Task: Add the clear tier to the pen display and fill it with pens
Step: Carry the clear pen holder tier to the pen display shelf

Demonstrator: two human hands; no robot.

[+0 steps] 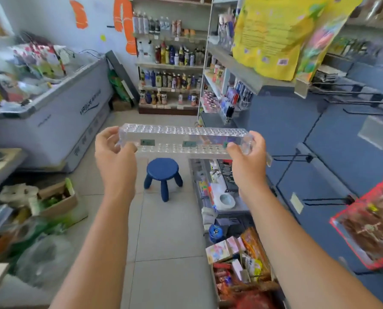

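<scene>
Head view, from the left: a freezer (52, 121) is seen along the left wall, its top piled with packets, and an open cardboard box (59, 199) is set on the floor in front of it. The left hand (114, 152) is raised at mid-frame, with its fingers and thumb curled round the left end of the tier (186, 139). The tier is held level in the air across the aisle, clear of every shelf, with one hand at each end. It is made of clear plastic. Rows of round holes are seen along its top and its lower front step, and small greenish labels are stuck to its front face. A blue stool (162, 170) is stood on the tiled floor beneath it, between the forearms, and shelves (170, 70) of bottles are seen at the back wall. The tier's right end is gripped by the right hand (246, 157), the thumb laid on the front and the fingers wrapped behind. A yellow bag (282, 34) is seen on the shelf at upper right, above a blue panel (342, 152) fitted with black hooks. A red net bag (368, 226) is seen at the right edge, and snack packets (241, 264) are piled at the lower right.
</scene>
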